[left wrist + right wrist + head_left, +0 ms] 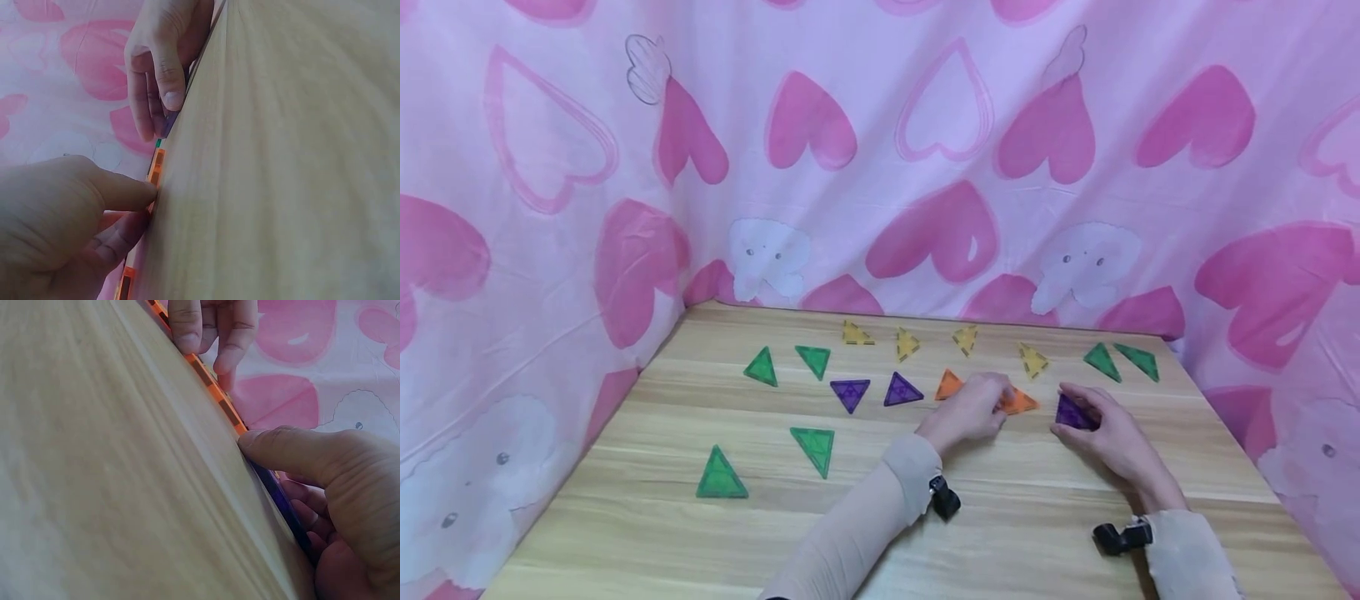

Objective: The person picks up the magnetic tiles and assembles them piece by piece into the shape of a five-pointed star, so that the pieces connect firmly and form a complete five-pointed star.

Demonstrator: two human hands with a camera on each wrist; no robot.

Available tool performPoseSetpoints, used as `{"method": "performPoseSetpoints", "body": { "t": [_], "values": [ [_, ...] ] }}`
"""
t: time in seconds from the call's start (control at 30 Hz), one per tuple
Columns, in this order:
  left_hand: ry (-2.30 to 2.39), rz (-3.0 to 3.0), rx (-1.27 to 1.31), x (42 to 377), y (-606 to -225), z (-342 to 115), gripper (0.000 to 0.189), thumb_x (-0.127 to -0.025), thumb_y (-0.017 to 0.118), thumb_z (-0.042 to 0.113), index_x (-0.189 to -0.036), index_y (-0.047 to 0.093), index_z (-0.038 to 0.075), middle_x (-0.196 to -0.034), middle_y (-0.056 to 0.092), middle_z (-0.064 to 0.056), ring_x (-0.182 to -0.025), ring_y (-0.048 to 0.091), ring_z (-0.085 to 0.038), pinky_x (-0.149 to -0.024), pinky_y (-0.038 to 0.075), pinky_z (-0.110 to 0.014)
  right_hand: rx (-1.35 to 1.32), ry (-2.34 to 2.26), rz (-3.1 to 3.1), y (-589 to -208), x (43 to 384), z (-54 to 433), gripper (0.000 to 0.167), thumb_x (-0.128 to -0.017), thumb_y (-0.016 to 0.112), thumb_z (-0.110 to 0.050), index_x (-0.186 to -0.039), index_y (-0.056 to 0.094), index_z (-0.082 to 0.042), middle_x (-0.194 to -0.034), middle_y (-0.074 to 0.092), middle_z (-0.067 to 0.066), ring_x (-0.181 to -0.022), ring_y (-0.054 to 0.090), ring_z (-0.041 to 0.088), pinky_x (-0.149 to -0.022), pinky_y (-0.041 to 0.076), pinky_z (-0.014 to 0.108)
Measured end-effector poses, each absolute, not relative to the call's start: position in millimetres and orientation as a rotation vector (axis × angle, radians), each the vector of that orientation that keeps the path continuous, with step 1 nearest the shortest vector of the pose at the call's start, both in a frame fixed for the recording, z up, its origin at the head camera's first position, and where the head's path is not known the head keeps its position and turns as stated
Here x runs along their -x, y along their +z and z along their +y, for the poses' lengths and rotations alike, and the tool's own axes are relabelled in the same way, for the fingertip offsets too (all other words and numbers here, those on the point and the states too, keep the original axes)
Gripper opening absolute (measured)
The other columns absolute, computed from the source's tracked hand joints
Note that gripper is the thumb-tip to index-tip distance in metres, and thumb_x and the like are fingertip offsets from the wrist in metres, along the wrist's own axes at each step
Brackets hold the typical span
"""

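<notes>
A pink heart-print cloth [932, 233] rises beyond both hands' fingers and down either side. Below it spreads the wooden worktop [1022, 533], its back edge meeting the cloth past the fingers, its right edge nearer the right fingers than its left edge is to the left fingers. The widest open wood lies on the near side of the fingers.

The left forearm, in a pale sleeve [857, 533], slants forward and rightward, the left hand [976, 407] low over the wood with its fingers bent down. They are drawn nearly together, pinching an orange triangle [1021, 403] that lies at the worktop. The right hand [1112, 435] reaches forward and leftward, thumb on the near side, fingers parted by about the width of the purple triangle [1070, 414] they hold on the worktop. A narrow strip of wood separates these two pieces.

Another orange triangle [948, 383] sits just left of the left fingers, partly hidden by that hand; two more purple triangles [902, 390] lie farther left. Six green triangles [722, 477] are split between the left fingers' left and the right fingers' far side. Four yellow triangles [1033, 360] lie in a row beyond the left fingers.
</notes>
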State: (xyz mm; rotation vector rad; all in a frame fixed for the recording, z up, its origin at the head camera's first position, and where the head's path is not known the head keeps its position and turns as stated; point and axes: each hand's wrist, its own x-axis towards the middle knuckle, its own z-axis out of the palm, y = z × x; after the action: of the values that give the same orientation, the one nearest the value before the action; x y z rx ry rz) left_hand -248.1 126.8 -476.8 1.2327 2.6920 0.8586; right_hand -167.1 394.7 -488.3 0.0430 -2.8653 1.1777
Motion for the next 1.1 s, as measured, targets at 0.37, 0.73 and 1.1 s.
{"method": "performPoseSetpoints", "body": {
  "t": [0.37,0.73,1.1],
  "values": [
    [0.843,2.727,-1.067,246,-477,128,0.062,-0.098,0.088,0.037,-0.151,0.065,0.014,-0.142,0.053,-0.003,-0.097,0.06,-0.001,-0.092,0.055,-0.017,-0.066,1.171,-2.862,-487,170,388,0.087,-0.097,0.09,-0.037,-0.168,0.048,-0.009,-0.163,0.049,0.026,-0.15,0.045,0.051,-0.12,0.035,0.075],
    [0.775,2.725,-1.049,243,-476,129,0.06,-0.101,0.085,0.042,-0.151,0.068,0.014,-0.142,0.053,-0.004,-0.103,0.058,-0.005,-0.093,0.054,-0.018,-0.091,1.165,-2.879,-487,169,381,0.086,-0.095,0.091,-0.037,-0.166,0.051,-0.01,-0.158,0.054,0.023,-0.148,0.048,0.048,-0.119,0.034,0.074],
    [0.777,2.706,-1.058,241,-476,132,0.062,-0.102,0.084,0.04,-0.154,0.065,0.013,-0.142,0.051,-0.004,-0.103,0.057,-0.004,-0.093,0.053,-0.017,-0.1,1.184,-2.877,-487,170,372,0.083,-0.096,0.091,-0.033,-0.165,0.052,-0.009,-0.157,0.053,0.022,-0.149,0.047,0.048,-0.121,0.034,0.075]
  ]
}}
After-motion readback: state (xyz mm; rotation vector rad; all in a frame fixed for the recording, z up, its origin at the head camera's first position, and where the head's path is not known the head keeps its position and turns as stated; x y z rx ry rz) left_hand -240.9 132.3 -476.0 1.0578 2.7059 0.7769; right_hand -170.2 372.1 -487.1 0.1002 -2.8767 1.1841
